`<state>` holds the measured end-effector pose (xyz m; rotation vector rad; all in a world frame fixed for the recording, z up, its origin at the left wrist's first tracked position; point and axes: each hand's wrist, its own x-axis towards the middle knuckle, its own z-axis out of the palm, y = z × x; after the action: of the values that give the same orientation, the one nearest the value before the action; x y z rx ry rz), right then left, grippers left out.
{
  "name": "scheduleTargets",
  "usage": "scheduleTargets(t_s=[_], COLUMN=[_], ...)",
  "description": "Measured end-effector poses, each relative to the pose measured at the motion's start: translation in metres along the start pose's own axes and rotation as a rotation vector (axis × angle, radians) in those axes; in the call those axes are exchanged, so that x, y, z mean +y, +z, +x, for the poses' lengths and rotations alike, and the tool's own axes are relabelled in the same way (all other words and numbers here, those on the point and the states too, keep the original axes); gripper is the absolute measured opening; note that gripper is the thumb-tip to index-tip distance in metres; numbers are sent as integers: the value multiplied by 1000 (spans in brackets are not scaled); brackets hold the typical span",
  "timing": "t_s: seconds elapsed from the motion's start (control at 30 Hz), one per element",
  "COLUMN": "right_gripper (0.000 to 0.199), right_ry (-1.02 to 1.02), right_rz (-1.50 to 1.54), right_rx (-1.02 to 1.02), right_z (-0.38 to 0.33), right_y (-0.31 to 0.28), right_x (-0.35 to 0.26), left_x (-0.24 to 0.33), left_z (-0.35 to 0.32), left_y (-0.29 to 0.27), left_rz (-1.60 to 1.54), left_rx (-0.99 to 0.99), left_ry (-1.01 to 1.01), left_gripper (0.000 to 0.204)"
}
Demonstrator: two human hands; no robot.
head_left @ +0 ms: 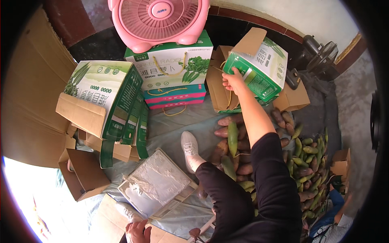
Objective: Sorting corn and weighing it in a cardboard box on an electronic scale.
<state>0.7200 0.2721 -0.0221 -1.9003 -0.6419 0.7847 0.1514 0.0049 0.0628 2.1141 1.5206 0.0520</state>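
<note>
My right arm reaches forward, and my right hand (234,79) is closed on the near left edge of a green and white cardboard box (265,71). That box is tilted, with a brown flap standing up, and rests among other cartons. Below it, a brown open carton (221,87) is partly hidden. My left hand (137,231) is low in the view by my left leg, its fingers loosely bent and thumb apart, with nothing seen in it. Green and reddish radishes (232,138) lie heaped beneath my right forearm.
A pink fan (160,20) sits on a white and green carton (174,67). More cartons (97,93) are stacked at left. A dusty, pale flat panel (156,184) lies by my feet. At right are a dark fan (324,56) and another person's blue sleeve (330,208).
</note>
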Motion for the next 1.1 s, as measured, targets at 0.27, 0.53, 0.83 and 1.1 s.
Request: scheduleTargets(t_s=[0.27,0.53,0.83,1.1], right_gripper=[29,22,26,41], right_ry=[-94,-334,-281,-210], right_rz=[604,845,844,797], right_rx=[128,213,-191,-541], right_z=[-108,-284,-423,-474], right_y=[-97,-198,-225,-177], right_x=[9,-48,-58,-80], left_x=[4,-8,-1,45], left_z=[-27,-49,-64,-93], left_y=[3,9,-2,-37], left_rz=[-70,-71,-112,42], left_rx=[82,80,278,705], left_ry=[50,119,160,367], left_gripper=[25,28,47,80])
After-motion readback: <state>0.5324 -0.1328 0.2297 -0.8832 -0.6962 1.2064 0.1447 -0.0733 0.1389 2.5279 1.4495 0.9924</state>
